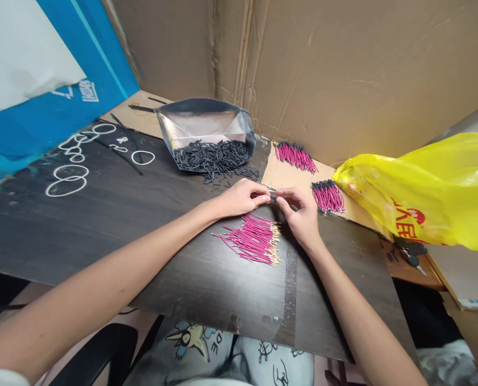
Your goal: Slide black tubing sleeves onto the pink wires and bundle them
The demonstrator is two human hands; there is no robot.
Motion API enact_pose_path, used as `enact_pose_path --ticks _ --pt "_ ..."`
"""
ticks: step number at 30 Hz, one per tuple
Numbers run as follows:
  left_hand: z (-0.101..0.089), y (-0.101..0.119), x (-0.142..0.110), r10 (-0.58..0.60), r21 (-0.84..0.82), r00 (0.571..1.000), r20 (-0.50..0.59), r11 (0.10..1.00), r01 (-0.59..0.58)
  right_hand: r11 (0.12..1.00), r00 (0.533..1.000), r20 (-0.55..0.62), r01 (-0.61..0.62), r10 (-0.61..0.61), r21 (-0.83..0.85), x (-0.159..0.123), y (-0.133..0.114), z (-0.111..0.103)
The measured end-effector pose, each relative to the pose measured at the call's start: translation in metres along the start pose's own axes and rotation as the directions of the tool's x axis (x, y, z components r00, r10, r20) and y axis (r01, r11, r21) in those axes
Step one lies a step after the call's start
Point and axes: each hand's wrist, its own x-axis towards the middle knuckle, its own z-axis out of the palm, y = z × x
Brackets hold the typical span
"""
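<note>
My left hand and my right hand meet fingertip to fingertip just above the dark table. A pink wire is pinched in the left fingers, mostly hidden by them. Between the fingertips shows a short black sleeve, with the right thumb and forefinger closed on it. Below the hands lies a fanned bundle of pink wires with gold-coloured tips on their right ends. Behind the left hand, an open silver-lined bag holds many short black sleeves, some spilled onto the table.
Two piles of black-ended pink wires, one farther back and one nearer, lie on a cardboard sheet. A yellow plastic bag overhangs the right side. White rubber bands are at left. Cardboard walls the back. Keys lie right.
</note>
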Motion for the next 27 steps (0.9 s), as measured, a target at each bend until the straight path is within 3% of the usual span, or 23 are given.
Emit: enact_pose_path --ticks 4,12,27 --pt "0.0007 0.0012 -0.0010 0.001 -0.025 1.000 0.003 1.000 -0.001 0.974 0.989 0.084 -0.136 0.122 0.183 0.0033 0.0070 -0.0020" --pt "0.0007 -0.0013 -0.0003 0.010 -0.044 1.000 -0.024 0.999 -0.011 0.959 0.989 0.105 -0.130 0.107 0.250 0.0036 0.0086 -0.0019" --pt "-0.0084 0.0007 0.0008 0.005 -0.039 0.997 0.081 0.999 -0.002 0.921 0.982 0.110 -0.180 0.151 0.345 0.0051 0.0050 -0.0016"
